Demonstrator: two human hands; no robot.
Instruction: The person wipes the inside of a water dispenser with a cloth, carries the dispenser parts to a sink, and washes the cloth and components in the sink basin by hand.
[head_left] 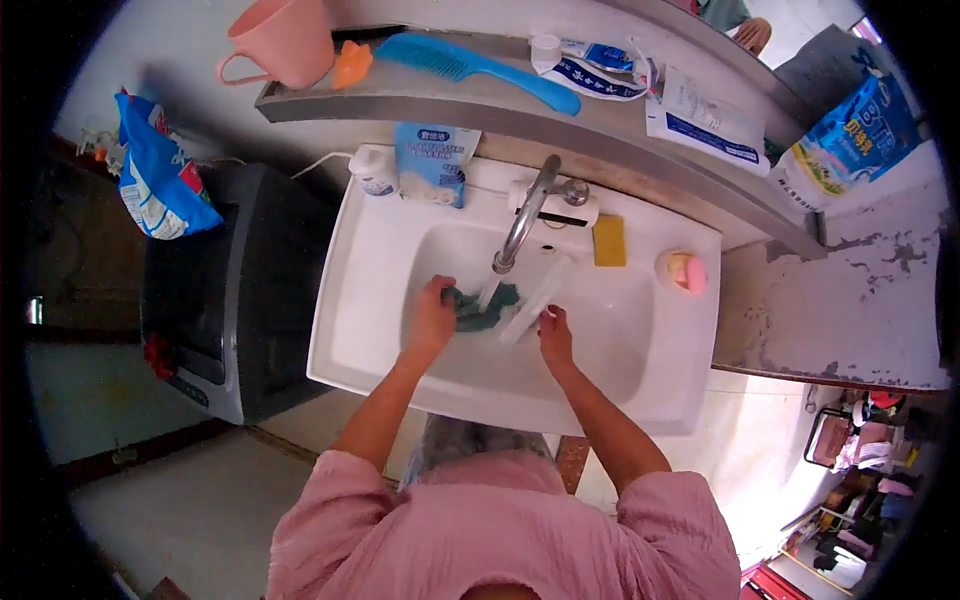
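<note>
Inside the white sink (625,345), my left hand (434,310) grips the left edge of a dark green cloth (485,305). My right hand (554,334) is at the basin's right half, its fingers closed at the edge of a long, pale, translucent strip (536,300); what they hold is too small to make out. The strip lies tilted, just right of the cloth. Above the cloth curves a metal faucet (522,220), with water running from its spout onto the cloth.
A yellow sponge (609,241) and pink soap (688,272) sit on the sink's back rim; a blue pouch (432,165) and white bottle (374,171) stand at its left. The shelf (420,104) above holds a blue comb (480,68) and pink mug (285,45).
</note>
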